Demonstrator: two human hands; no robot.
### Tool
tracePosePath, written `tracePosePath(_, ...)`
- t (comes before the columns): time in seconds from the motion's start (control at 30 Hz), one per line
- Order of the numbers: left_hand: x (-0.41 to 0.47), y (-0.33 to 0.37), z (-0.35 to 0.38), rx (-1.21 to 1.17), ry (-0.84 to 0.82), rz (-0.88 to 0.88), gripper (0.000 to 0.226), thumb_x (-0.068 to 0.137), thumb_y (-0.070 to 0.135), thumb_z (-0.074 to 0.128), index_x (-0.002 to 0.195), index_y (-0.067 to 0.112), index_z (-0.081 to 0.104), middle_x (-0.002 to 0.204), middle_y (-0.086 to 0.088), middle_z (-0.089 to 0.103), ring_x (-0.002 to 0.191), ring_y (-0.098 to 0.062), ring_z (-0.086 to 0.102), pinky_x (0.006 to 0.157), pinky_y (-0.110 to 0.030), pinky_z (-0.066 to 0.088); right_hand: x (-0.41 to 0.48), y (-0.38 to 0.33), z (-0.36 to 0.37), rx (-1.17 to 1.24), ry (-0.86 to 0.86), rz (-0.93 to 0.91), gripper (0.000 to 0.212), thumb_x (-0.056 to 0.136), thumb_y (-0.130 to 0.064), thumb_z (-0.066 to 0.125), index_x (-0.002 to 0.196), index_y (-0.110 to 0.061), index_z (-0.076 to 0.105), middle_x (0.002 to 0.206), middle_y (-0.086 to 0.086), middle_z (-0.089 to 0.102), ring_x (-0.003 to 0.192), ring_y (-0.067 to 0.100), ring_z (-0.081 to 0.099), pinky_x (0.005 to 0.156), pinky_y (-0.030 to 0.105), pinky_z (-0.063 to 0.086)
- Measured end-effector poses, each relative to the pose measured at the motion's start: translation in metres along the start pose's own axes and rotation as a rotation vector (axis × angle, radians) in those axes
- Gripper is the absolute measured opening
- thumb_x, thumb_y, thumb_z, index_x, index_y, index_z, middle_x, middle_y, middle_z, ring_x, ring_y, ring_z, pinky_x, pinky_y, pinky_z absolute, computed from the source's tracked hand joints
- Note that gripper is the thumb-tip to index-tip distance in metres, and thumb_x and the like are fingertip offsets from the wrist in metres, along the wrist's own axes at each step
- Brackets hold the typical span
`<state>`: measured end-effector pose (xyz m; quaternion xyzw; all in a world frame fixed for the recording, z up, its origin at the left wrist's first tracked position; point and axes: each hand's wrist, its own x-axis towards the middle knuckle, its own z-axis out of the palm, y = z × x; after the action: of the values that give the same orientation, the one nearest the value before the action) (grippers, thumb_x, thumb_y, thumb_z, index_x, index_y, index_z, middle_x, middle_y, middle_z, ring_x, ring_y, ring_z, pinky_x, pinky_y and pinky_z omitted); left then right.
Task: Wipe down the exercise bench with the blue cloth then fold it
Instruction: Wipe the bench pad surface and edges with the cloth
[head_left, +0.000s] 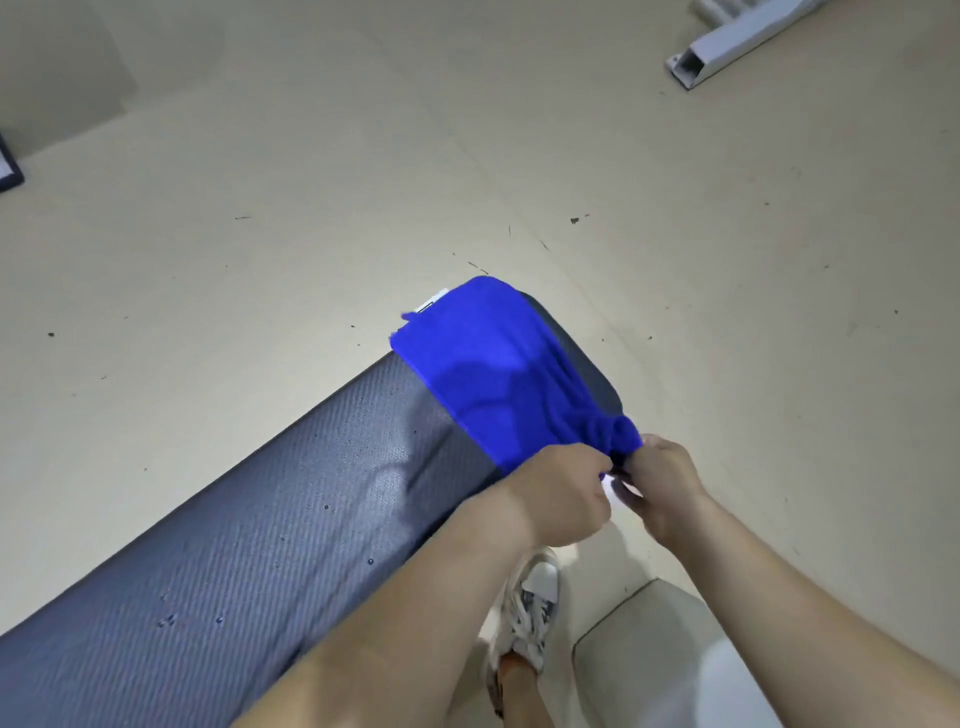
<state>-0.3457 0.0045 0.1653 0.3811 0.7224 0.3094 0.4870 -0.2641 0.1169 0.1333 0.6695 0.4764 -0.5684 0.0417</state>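
The blue cloth (493, 364) lies spread over the far end of the dark padded exercise bench (249, 545), which runs from lower left toward the centre. Its near edge is bunched together just off the bench's right side. My left hand (563, 493) and my right hand (667, 488) sit close together there, both pinching that bunched edge. Small droplets or specks dot the bench pad. A white tag shows at the cloth's far corner.
Beige floor surrounds the bench. A white metal frame piece (727, 47) lies at the top right. A dark-edged object (8, 166) sits at the far left. My white shoe (530, 608) stands beside the bench, next to a pale flat base (649, 649).
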Motion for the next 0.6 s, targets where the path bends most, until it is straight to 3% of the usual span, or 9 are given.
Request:
tracePosePath(0.1, 0.013, -0.012, 0.008, 0.056, 0.049, -0.116, 0.033, 0.087, 0.003, 0.042, 0.065, 0.028, 0.046, 0.078, 0.003, 0.051, 0.08, -0.018, 0.046, 0.074, -0.028, 0.04, 0.016, 0.01, -0.018, -0.28, 0.122, -0.109, 0.037, 0.083, 0.007, 0.037, 0.103, -0.004, 0.066, 0.103, 0.011, 0.063, 0.085, 0.025, 0.054, 0.072, 0.031, 0.043)
tracePosePath(0.17, 0.022, -0.021, 0.001, 0.085, 0.286, -0.143, 0.029, 0.087, 0.003, 0.043, 0.09, 0.019, 0.067, 0.099, -0.002, 0.059, 0.094, -0.02, 0.052, 0.084, -0.03, 0.043, 0.019, 0.006, -0.02, -0.517, 0.179, -0.324, 0.041, 0.084, 0.003, 0.042, 0.117, -0.014, 0.06, 0.128, 0.006, 0.056, 0.105, 0.023, 0.053, 0.088, 0.033, 0.042)
tracePosePath(0.2, 0.028, -0.028, -0.006, 0.143, 0.41, -0.159, 0.03, 0.088, 0.005, 0.045, 0.105, 0.014, 0.068, 0.112, -0.004, 0.06, 0.105, -0.022, 0.052, 0.089, -0.032, 0.044, 0.017, 0.003, -0.017, -0.625, 0.178, -0.48, 0.045, 0.085, 0.001, 0.044, 0.126, -0.014, 0.056, 0.136, 0.005, 0.052, 0.116, 0.024, 0.05, 0.094, 0.034, 0.039)
tracePosePath(0.3, 0.044, -0.049, -0.023, 0.337, 0.593, -0.169, 0.039, 0.093, 0.018, 0.05, 0.13, 0.007, 0.053, 0.144, -0.012, 0.041, 0.133, -0.03, 0.035, 0.108, -0.036, 0.031, 0.015, -0.002, 0.009, -0.907, 0.099, -0.97, 0.049, 0.084, -0.004, 0.047, 0.132, -0.004, 0.051, 0.143, 0.013, 0.047, 0.132, 0.03, 0.043, 0.101, 0.041, 0.043)
tracePosePath(0.37, 0.056, -0.062, -0.027, 0.421, 0.618, -0.192, 0.055, 0.094, 0.029, 0.05, 0.142, 0.007, 0.036, 0.155, -0.012, 0.023, 0.143, -0.029, 0.019, 0.116, -0.045, 0.016, 0.02, 0.006, 0.032, -1.073, 0.048, -1.156, 0.052, 0.084, -0.015, 0.045, 0.134, 0.001, 0.05, 0.144, 0.018, 0.048, 0.133, 0.034, 0.045, 0.101, 0.046, 0.047)
tracePosePath(0.47, 0.072, -0.085, -0.03, 0.46, 0.653, -0.297, 0.065, 0.096, 0.038, 0.042, 0.15, 0.013, 0.017, 0.16, -0.004, 0.008, 0.147, -0.02, 0.003, 0.116, -0.048, 0.001, 0.034, 0.026, 0.056, -1.253, 0.005, -1.167, 0.064, 0.09, -0.037, 0.036, 0.145, -0.004, 0.041, 0.152, 0.011, 0.04, 0.141, 0.025, 0.038, 0.11, 0.045, 0.035)
tracePosePath(0.6, 0.086, -0.102, -0.032, 0.63, 0.642, -0.28, 0.065, 0.096, 0.046, 0.033, 0.151, 0.024, 0.007, 0.16, -0.003, 0.004, 0.147, -0.02, 0.0, 0.117, -0.047, 0.001, 0.058, 0.037, 0.05, -1.349, 0.031, -1.25, 0.064, 0.096, -0.046, 0.034, 0.149, -0.011, 0.035, 0.157, 0.005, 0.033, 0.145, 0.019, 0.03, 0.116, 0.042, 0.024)
